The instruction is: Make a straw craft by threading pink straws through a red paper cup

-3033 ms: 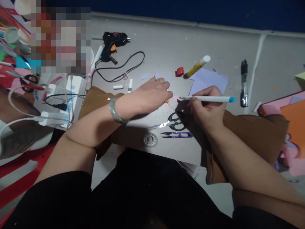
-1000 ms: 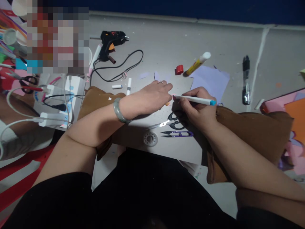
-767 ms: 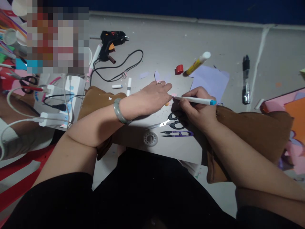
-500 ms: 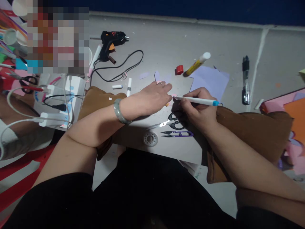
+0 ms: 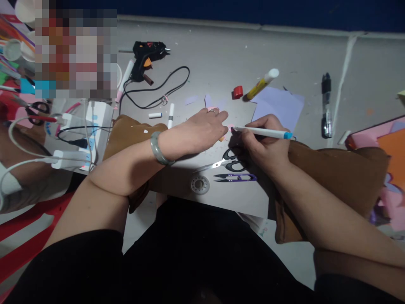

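Observation:
My right hand (image 5: 268,143) pinches a white marker with a blue end (image 5: 265,132), its tip pointing left at a small pink paper piece (image 5: 231,126). Pressed over that piece is my left hand (image 5: 205,128), fingers bent, holding it down on the table; most of the paper is hidden beneath them. A bit of orange (image 5: 222,138) shows under the left fingertips. Just below the hands lie black-handled scissors (image 5: 221,162), purple thread snips (image 5: 236,177) and a round white disc (image 5: 200,184). A purple paper sheet (image 5: 278,107) lies beyond my right hand.
A black glue gun (image 5: 144,59) with a looped cord lies at the back left, near a white power strip (image 5: 95,131). Behind my hands are a yellow glue stick (image 5: 261,85), a red cap (image 5: 237,92) and a capped pen (image 5: 326,105). Brown cushions (image 5: 335,177) flank the front edge.
The marker's tip has shifted very slightly to the right, with my right hand moving a little. My left hand stays in the same place.

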`<state>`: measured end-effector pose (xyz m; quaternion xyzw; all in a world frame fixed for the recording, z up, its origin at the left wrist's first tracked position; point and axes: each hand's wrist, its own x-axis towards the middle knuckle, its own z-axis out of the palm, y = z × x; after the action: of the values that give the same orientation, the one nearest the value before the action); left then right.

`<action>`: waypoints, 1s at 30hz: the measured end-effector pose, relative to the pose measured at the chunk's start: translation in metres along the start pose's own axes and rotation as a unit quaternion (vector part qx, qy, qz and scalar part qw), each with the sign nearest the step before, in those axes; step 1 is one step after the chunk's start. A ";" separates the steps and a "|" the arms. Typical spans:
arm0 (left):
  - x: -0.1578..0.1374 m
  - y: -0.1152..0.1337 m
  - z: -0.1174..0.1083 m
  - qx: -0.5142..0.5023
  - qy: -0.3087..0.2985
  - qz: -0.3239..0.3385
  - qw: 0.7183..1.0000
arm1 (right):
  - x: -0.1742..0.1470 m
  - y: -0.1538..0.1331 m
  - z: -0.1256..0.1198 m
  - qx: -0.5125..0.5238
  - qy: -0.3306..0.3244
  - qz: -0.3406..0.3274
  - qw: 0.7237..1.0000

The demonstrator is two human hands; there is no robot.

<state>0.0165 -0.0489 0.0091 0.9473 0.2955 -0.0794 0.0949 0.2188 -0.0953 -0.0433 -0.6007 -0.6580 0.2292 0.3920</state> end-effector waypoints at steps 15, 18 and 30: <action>0.000 -0.001 0.000 -0.013 0.005 0.002 1.000 | -0.001 -0.002 0.000 0.012 0.015 -0.001 1.000; 0.000 0.000 0.000 -0.007 0.001 -0.002 1.000 | 0.000 -0.001 0.000 0.002 0.014 0.005 1.000; -0.001 0.001 -0.001 -0.001 -0.002 -0.001 1.000 | -0.001 -0.002 -0.002 -0.006 -0.005 0.032 0.999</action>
<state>0.0160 -0.0501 0.0101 0.9466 0.2966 -0.0816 0.0963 0.2191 -0.0973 -0.0403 -0.6226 -0.6421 0.2407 0.3771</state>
